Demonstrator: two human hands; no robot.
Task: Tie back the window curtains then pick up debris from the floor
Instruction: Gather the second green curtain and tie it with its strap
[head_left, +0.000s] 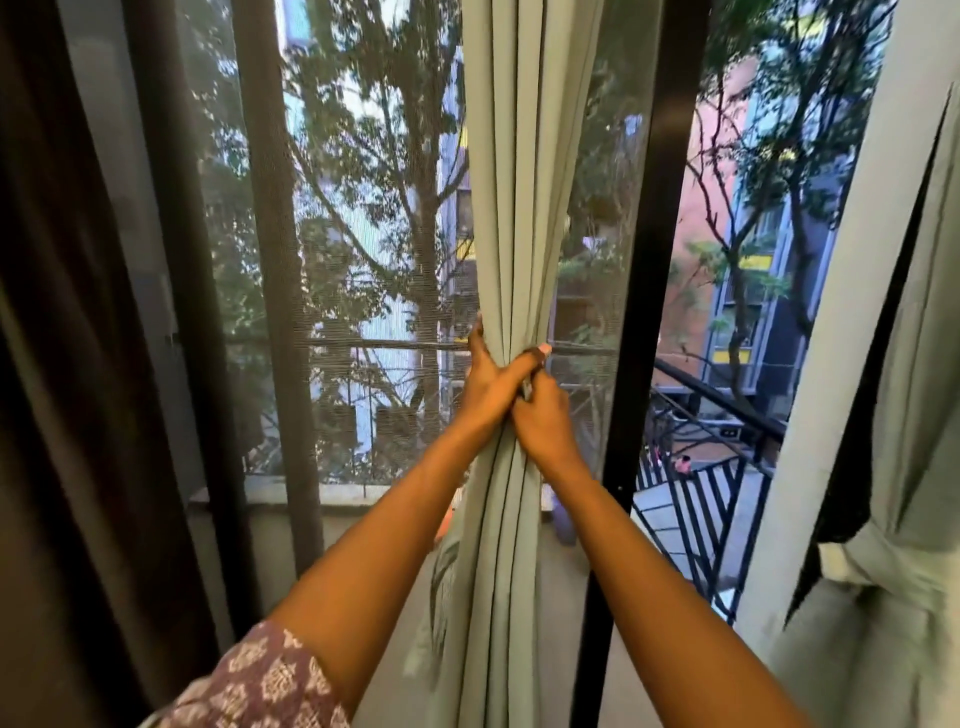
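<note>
Pale green matte curtain (519, 208) gathered into vertical pleats, left hand (488, 384) and right hand (543, 415) both clenched round bunched fabric, mesh screen (363, 208) behind at 12 o'clock

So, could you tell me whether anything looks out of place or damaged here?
Nothing stands out. Both hands, left hand and right hand, grip the gathered green curtain, which hangs in neat folds before the window screen.
</note>
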